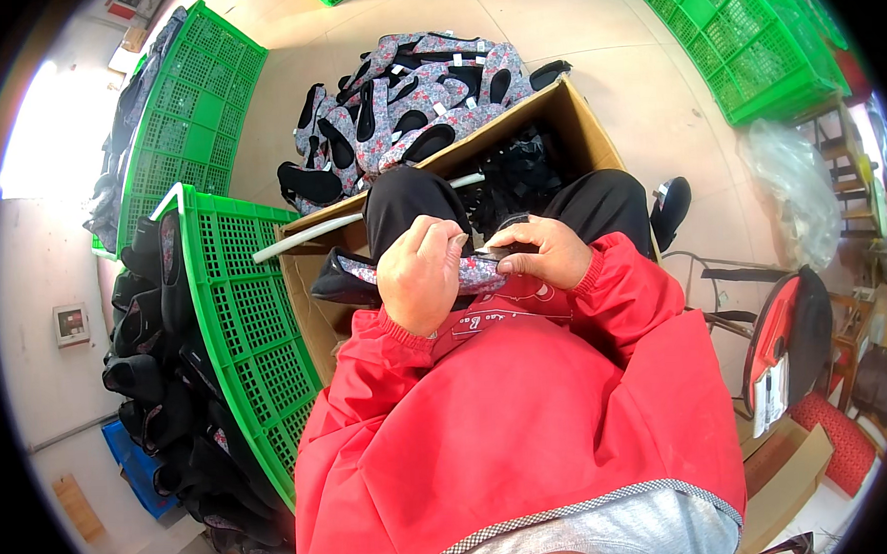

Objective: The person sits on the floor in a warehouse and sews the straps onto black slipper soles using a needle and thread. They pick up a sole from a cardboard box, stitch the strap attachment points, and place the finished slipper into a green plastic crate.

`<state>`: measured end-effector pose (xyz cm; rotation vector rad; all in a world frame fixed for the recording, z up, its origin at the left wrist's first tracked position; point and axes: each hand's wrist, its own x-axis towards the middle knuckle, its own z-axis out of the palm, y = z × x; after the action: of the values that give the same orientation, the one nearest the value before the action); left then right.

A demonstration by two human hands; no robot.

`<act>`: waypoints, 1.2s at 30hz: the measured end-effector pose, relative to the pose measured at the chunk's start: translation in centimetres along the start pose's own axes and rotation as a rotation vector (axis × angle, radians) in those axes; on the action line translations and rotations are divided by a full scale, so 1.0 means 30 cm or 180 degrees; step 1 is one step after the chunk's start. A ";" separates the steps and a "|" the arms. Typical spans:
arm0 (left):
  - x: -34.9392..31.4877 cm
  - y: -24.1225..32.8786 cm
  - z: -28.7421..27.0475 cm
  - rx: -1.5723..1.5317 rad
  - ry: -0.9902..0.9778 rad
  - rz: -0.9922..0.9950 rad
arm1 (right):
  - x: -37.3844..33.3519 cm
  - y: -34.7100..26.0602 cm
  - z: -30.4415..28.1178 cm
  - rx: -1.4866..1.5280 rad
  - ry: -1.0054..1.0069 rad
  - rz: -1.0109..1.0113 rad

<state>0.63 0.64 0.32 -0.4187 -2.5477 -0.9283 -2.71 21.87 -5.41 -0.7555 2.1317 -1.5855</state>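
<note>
A shoe with a grey, red-flowered inside and black outer parts (479, 274) lies across my lap, its black end to the left. My left hand (419, 276) is closed over its middle, fingers curled, thumb and forefinger pinched toward the right hand. My right hand (552, 252) grips the shoe's right end between thumb and fingers. Something small, dark and partly shiny shows at the right fingertips; I cannot make out what it is. Just beyond my knees stands an open cardboard box (585, 126) with black items (520, 177) inside.
Beyond the box, a pile of flowered and black shoes (394, 113) covers the floor. Green crates (254, 293) stand at left, one with black shoes (164, 384) along its side. Another green crate (748, 47) is far right. A single black shoe (670, 210) lies right of my knee.
</note>
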 end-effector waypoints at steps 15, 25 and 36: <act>0.003 -0.020 0.020 0.0265 0.0153 -0.0216 | -0.026 0.058 0.086 0.1611 0.0289 0.0178; 0.070 -0.044 -0.031 0.0722 0.0639 0.0197 | -0.021 0.144 0.213 0.3034 0.1238 0.0623; -0.015 -0.039 -0.101 0.1114 -0.0756 0.0587 | 0.009 0.092 0.112 0.4146 0.0795 0.1817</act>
<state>1.33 -2.29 1.60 -0.6744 -2.7518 -0.3734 -1.49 19.79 -9.04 0.4462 0.8355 -2.2050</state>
